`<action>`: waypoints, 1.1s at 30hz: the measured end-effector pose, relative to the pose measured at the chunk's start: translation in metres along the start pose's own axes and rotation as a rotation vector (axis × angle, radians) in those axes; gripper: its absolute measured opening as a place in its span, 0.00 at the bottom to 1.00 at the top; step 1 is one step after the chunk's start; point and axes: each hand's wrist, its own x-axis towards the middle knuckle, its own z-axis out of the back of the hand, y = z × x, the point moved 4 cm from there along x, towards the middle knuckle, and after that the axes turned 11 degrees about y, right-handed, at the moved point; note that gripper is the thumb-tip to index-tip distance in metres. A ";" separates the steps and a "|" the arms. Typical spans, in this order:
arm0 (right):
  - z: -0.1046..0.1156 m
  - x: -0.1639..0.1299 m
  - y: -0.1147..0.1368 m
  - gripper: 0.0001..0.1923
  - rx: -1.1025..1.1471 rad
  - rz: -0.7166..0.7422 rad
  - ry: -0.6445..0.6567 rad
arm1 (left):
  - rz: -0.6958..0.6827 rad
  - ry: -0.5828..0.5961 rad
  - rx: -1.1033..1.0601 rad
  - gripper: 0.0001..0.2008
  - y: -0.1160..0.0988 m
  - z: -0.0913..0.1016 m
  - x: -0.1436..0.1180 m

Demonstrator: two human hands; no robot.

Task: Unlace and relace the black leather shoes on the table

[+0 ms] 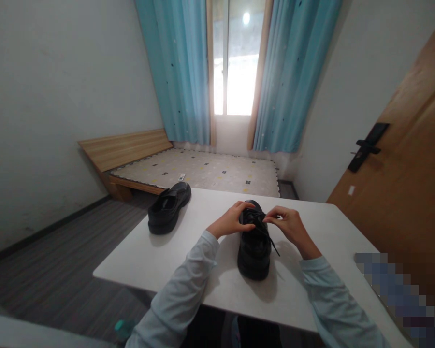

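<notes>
Watching my right hand [288, 224] pinch a lace [275, 248] on the shoe [253, 252].
My left hand [234, 221] spreads over its front, thumb and fingers apart; I see the shoe upright on the counter [130, 258], another shoe [168, 209] well apart leftward, the bed [206, 169] beyond.

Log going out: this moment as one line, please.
left grip: on nearer shoe | right grip: pinching its laces | farther shoe: on table, left, untouched
</notes>
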 end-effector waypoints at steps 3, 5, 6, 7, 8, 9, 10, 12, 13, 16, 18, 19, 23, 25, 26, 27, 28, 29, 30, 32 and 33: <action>-0.001 0.000 0.002 0.12 -0.021 0.015 0.005 | -0.061 -0.056 0.016 0.21 -0.008 0.000 0.001; -0.002 0.000 0.002 0.11 -0.026 0.017 0.012 | -0.068 -0.093 0.034 0.13 -0.012 0.000 0.001; -0.002 0.000 0.002 0.11 -0.029 0.017 0.015 | -0.061 -0.109 0.044 0.10 -0.014 0.000 0.002; -0.003 0.001 0.002 0.11 -0.031 0.017 0.017 | -0.050 -0.125 0.053 0.07 -0.014 0.000 0.002; -0.004 0.001 0.002 0.10 -0.033 0.016 0.015 | -0.039 -0.141 0.060 0.05 -0.014 0.000 0.002; -0.005 0.001 0.002 0.10 -0.036 0.014 0.012 | -0.032 -0.156 0.064 0.05 -0.014 0.000 0.002; -0.005 0.000 0.002 0.10 -0.039 0.011 0.007 | -0.030 -0.169 0.065 0.04 -0.014 0.000 0.002; -0.006 0.000 0.003 0.10 -0.048 0.005 -0.006 | -0.030 -0.183 0.066 0.05 -0.013 -0.001 0.002; -0.007 0.000 0.003 0.10 -0.053 0.002 -0.013 | -0.030 -0.183 0.069 0.05 -0.012 -0.001 0.002; -0.008 0.000 0.007 0.10 -0.053 0.004 -0.045 | -0.025 -0.164 0.083 0.05 -0.009 -0.003 0.002; -0.009 -0.001 0.009 0.10 -0.046 0.016 -0.070 | -0.022 -0.151 0.081 0.07 -0.007 -0.005 0.003; -0.009 -0.001 0.010 0.10 -0.044 0.025 -0.080 | -0.021 -0.147 0.075 0.07 -0.006 -0.006 0.003; -0.015 -0.003 0.014 0.11 -0.055 0.064 -0.104 | -0.007 -0.155 0.046 0.09 -0.003 -0.009 0.005; -0.016 -0.003 0.015 0.11 -0.061 0.085 -0.116 | 0.005 -0.161 0.039 0.09 -0.003 -0.010 0.006; -0.017 -0.003 0.016 0.11 -0.065 0.095 -0.119 | 0.009 -0.164 0.035 0.09 -0.003 -0.010 0.006; -0.017 -0.003 0.016 0.11 -0.071 0.102 -0.120 | 0.012 -0.166 0.029 0.09 -0.003 -0.010 0.007; -0.017 -0.003 0.017 0.11 -0.078 0.108 -0.120 | 0.013 -0.168 0.024 0.08 -0.004 -0.010 0.007; -0.017 -0.003 0.017 0.11 -0.085 0.112 -0.120 | 0.014 -0.169 0.021 0.08 -0.004 -0.010 0.007; -0.017 -0.003 0.017 0.11 -0.090 0.115 -0.118 | 0.015 -0.170 0.020 0.07 -0.004 -0.011 0.007; -0.017 -0.003 0.016 0.11 -0.091 0.110 -0.118 | 0.021 -0.169 0.025 0.07 -0.004 -0.011 0.007; -0.017 -0.003 0.016 0.11 -0.086 0.102 -0.118 | 0.023 -0.168 0.031 0.07 -0.003 -0.012 0.007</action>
